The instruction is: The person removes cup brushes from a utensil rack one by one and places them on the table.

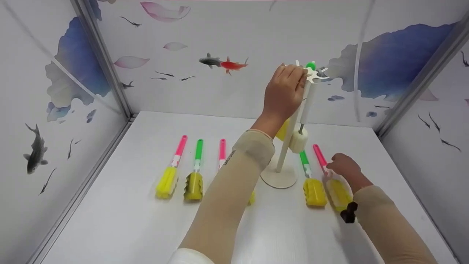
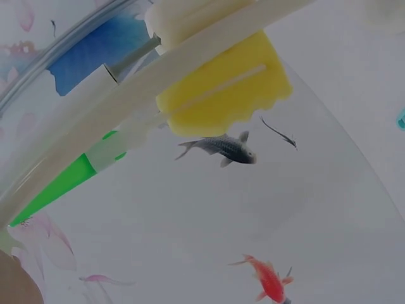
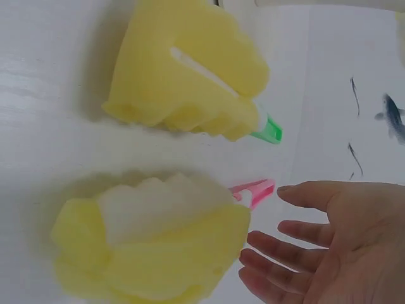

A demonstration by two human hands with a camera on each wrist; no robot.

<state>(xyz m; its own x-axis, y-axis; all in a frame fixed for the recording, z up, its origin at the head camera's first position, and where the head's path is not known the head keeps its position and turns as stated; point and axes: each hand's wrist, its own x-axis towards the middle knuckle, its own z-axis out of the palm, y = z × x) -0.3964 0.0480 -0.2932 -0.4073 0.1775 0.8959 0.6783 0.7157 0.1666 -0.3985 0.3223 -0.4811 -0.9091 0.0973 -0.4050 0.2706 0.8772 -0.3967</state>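
My left hand (image 1: 285,90) is raised at the top of a cream hanging stand (image 1: 286,146), with fingers curled at its hooked head. A brush with a yellow sponge head (image 2: 224,88) and a green handle (image 2: 60,183) hangs there, as does a brush with a cream sponge head (image 1: 298,141). In the left wrist view only a sliver of that hand shows. My right hand (image 3: 354,244) is beside a pink-handled sponge brush (image 3: 152,240) lying at the right. Its fingers are spread and slightly bent, with nothing gripped. A green-handled sponge brush (image 1: 314,192) lies just left of it.
Left of the stand lie a pink-handled brush (image 1: 167,183), a green-handled brush (image 1: 193,186) and another pink-handled one (image 1: 222,150), partly covered by my left arm. White panels with painted fish (image 1: 223,64) enclose the white table (image 1: 121,220).
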